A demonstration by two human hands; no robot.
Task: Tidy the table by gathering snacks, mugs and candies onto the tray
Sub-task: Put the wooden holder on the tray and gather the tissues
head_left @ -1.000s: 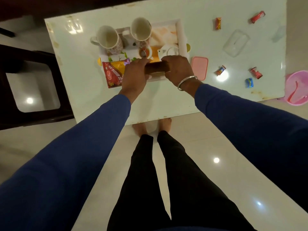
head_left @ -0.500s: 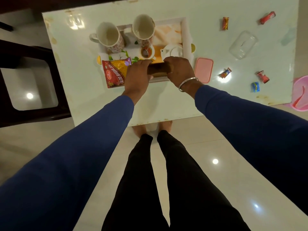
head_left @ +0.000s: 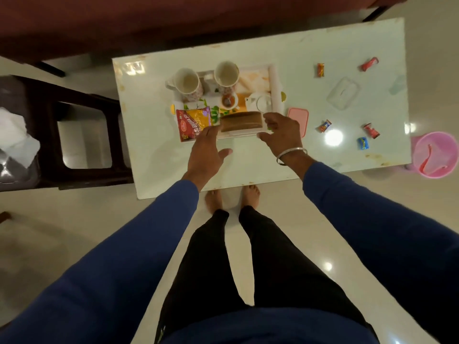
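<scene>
Candies are seen in the head view scattered over the right part of the white table [head_left: 154,170], well apart from the tray [head_left: 276,90]: an orange one [head_left: 320,70], a red one [head_left: 369,64], a red and blue one [head_left: 325,125], another red one [head_left: 371,130] and a blue one [head_left: 362,143]. Two mugs [head_left: 186,83] [head_left: 226,75], a snack packet [head_left: 193,122] and a brown roll [head_left: 241,121] are already placed on the tray, the packet hanging over its near left corner.

Both hands are held spread with nothing in them: the left hand [head_left: 205,151] just beside the packet, the right hand [head_left: 282,135] at the roll's right end.

The candies are judged light, small and crinkly in their wrappers; each is best pinched at the middle with fingertips, or several swept together into a palm. On the glossy top they may slide when nudged. The mugs would be breakable but need no further handling.

A clear tub [head_left: 343,93] and a pink lid [head_left: 298,117] lie among the candies; the tub is hard to make out against the table. Wrapper print cannot be read, and a pink bin [head_left: 437,155] is cut off at the right edge.
</scene>
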